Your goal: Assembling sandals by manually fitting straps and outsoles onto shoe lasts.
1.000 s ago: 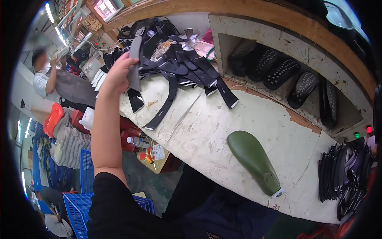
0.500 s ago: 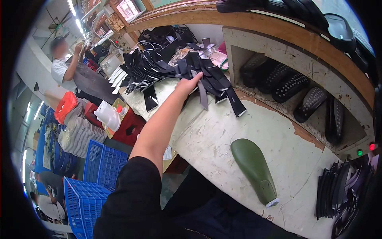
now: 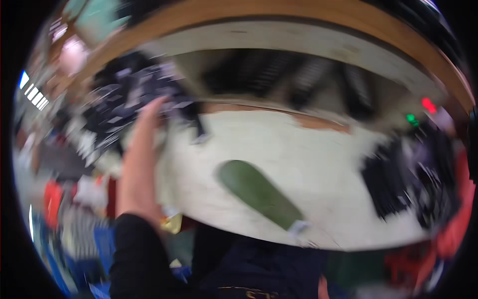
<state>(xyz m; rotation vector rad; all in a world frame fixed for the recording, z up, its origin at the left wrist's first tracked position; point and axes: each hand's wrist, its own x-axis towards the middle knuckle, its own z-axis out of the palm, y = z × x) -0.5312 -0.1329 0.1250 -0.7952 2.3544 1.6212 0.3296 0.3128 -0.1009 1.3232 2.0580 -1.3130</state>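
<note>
The whole view is smeared by motion blur, so edges and fine detail are lost. The left hand (image 3: 149, 112) reaches up along the left edge of the tabletop (image 3: 298, 164), its fingertips at the heap of black straps (image 3: 134, 94) piled on the far left corner. The straps read as flat, dark, ribbon-like pieces with pale flecks, tangled over one another. Whether the fingers pinch a strap or only touch the heap cannot be told; the grip is too blurred to judge. A black sleeve (image 3: 137, 254) covers the forearm's lower part and is cut off by the lower edge.

Near the front edge of the tabletop lies a long, smooth, olive-green shoe last (image 3: 259, 194), rounded at its far end and tapering toward a small pale piece at its near end. It lies well apart from the hand.

The tabletop is a pale, scuffed slab with a worn brownish streak along its back edge. Behind it runs a recessed shelf (image 3: 298, 74) holding dark shapes, under a curved wooden rim. At the right edge sits another stack of black pieces (image 3: 413, 179), with a red and a green light above. The right hand is out of view.
</note>
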